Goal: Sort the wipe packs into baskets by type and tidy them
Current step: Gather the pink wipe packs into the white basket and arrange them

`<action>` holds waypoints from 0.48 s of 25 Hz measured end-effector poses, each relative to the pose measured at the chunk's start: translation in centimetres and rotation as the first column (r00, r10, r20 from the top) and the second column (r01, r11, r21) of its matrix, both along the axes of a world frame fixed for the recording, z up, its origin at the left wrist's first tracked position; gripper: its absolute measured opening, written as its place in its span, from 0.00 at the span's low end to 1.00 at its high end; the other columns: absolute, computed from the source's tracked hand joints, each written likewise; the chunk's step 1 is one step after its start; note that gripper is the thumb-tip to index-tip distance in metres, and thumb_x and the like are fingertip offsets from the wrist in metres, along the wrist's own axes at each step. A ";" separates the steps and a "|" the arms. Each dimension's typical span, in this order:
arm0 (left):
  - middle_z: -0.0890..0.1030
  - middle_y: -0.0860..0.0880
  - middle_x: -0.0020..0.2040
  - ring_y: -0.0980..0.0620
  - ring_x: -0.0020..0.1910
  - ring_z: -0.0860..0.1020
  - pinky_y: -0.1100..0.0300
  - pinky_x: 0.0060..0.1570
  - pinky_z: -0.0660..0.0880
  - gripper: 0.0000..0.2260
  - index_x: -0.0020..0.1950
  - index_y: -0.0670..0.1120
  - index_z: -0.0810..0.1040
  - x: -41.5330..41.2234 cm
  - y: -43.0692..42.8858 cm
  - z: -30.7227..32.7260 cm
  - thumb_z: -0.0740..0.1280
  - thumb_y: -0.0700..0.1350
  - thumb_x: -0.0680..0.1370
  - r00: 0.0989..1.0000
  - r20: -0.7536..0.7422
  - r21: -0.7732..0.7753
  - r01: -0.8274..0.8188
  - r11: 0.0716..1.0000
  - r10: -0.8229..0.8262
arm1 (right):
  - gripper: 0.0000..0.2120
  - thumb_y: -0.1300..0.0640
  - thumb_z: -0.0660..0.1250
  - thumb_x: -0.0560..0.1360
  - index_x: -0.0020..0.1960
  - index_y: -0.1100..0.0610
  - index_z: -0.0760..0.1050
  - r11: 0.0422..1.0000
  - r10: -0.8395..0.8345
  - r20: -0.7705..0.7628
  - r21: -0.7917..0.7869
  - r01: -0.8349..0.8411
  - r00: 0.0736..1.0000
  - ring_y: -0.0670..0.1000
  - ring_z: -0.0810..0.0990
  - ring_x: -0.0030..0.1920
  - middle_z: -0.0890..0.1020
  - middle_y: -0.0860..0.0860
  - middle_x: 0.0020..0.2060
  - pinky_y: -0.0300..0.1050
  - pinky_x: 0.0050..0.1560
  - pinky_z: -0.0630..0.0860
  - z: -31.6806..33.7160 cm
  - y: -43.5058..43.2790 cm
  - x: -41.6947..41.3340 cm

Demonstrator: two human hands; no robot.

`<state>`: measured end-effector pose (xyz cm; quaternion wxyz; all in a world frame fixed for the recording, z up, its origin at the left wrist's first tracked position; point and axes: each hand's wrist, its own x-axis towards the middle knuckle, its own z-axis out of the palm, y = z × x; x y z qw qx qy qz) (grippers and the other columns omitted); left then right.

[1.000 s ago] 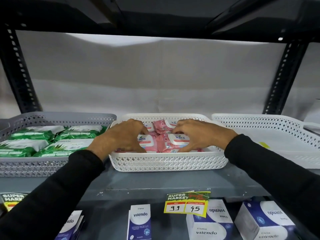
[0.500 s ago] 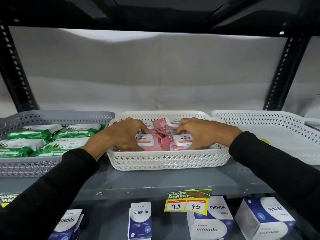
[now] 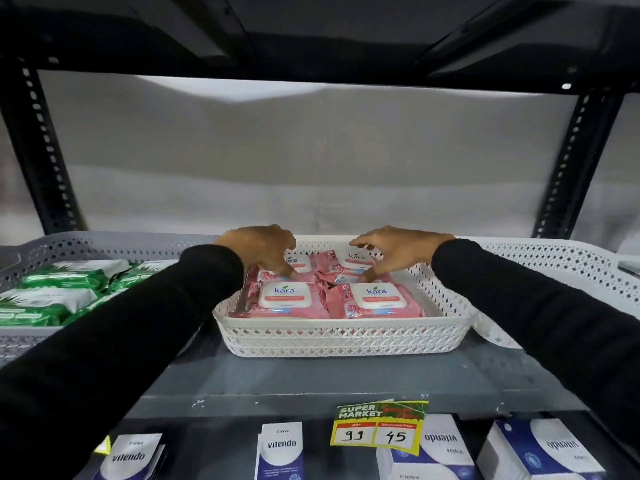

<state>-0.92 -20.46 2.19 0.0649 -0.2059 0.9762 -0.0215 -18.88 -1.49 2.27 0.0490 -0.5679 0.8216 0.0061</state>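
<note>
Working outward from the near edge: boxes (image 3: 281, 448) and a price tag (image 3: 379, 426) are seen below the shelf (image 3: 311, 379), clear of the work. On the shelf, the white basket (image 3: 343, 339) holds the pink packs (image 3: 292, 299), two flat in the front row. Behind them, the left hand (image 3: 263, 249) and right hand (image 3: 394, 251) are curled, fingertips pressed on the rear packs; no pack is seen gripped or lifted. Risk noted: the rear packs sit crowded and overlapping, so a hard push could probably buckle one or ride it up over the front row. Green packs (image 3: 62, 292) lie in the grey basket (image 3: 20, 336) at left. An open white basket (image 3: 554, 261) stands right; its contents cannot be told. Both neighbours stand close, so sideways room is little.
</note>
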 end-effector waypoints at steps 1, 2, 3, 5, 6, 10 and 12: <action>0.78 0.47 0.64 0.46 0.58 0.78 0.48 0.61 0.75 0.30 0.71 0.46 0.71 -0.2 -0.3 -0.3 0.72 0.59 0.73 1.000 -0.012 0.017 0.014 1.000 -0.013 | 0.37 0.42 0.75 0.72 0.76 0.53 0.67 1.000 0.006 0.007 0.021 -0.006 1.000 0.52 0.77 0.67 0.77 0.50 0.70 0.49 0.70 0.71 -0.2 -0.3 -0.1; 0.80 0.48 0.62 0.47 0.55 0.79 0.48 0.60 0.76 0.29 0.68 0.46 0.74 -0.3 -0.7 -0.6 0.73 0.58 0.72 0.999 -0.039 0.038 0.024 0.999 -0.023 | 0.33 0.44 0.75 0.72 0.74 0.52 0.70 1.000 0.021 0.013 0.021 -0.021 1.000 0.51 0.79 0.64 0.79 0.49 0.68 0.49 0.68 0.74 -0.5 -0.5 -0.2; 0.81 0.49 0.60 0.47 0.54 0.80 0.48 0.60 0.77 0.28 0.66 0.46 0.76 -0.4 -1.1 -0.8 0.75 0.58 0.71 0.997 -0.068 0.060 0.030 0.998 -0.026 | 0.30 0.45 0.75 0.73 0.71 0.51 0.73 0.999 0.037 0.019 0.007 -0.037 0.999 0.50 0.81 0.60 0.81 0.48 0.64 0.48 0.65 0.76 -0.8 -0.7 -0.4; 0.81 0.51 0.59 0.48 0.54 0.80 0.49 0.60 0.77 0.27 0.63 0.48 0.78 -0.3 -1.6 -0.7 0.77 0.57 0.69 0.994 -0.109 0.101 0.043 0.994 -0.032 | 0.26 0.45 0.76 0.72 0.67 0.51 0.76 0.998 0.048 0.036 -0.033 -0.047 0.998 0.48 0.83 0.56 0.84 0.46 0.60 0.48 0.62 0.79 -0.8 -0.4 -0.8; 0.81 0.51 0.59 0.49 0.54 0.80 0.49 0.59 0.77 0.26 0.62 0.49 0.78 -0.4 -1.8 -0.6 0.78 0.57 0.68 0.991 -0.126 0.115 0.049 0.992 -0.035 | 0.25 0.44 0.77 0.70 0.65 0.50 0.78 0.998 0.043 0.038 -0.041 -0.041 0.998 0.47 0.83 0.55 0.84 0.45 0.58 0.49 0.61 0.79 -0.6 -0.3 -1.1; 0.77 0.51 0.59 0.49 0.56 0.78 0.51 0.60 0.76 0.27 0.63 0.50 0.76 -0.7 -2.3 -0.5 0.79 0.53 0.67 0.986 -0.164 0.159 0.069 0.985 -0.043 | 0.25 0.43 0.78 0.68 0.62 0.48 0.79 0.999 0.040 -0.007 -0.009 -0.041 0.999 0.46 0.83 0.53 0.84 0.43 0.55 0.49 0.57 0.81 -0.4 0.2 -1.9; 0.77 0.51 0.60 0.49 0.57 0.77 0.52 0.60 0.75 0.28 0.65 0.48 0.75 -0.9 -2.2 -0.8 0.80 0.50 0.68 0.982 -0.178 0.172 0.090 0.981 -0.059 | 0.23 0.45 0.77 0.70 0.63 0.49 0.79 0.999 0.043 0.008 -0.005 -0.043 0.999 0.46 0.83 0.54 0.84 0.43 0.56 0.45 0.57 0.80 -0.8 0.3 -1.9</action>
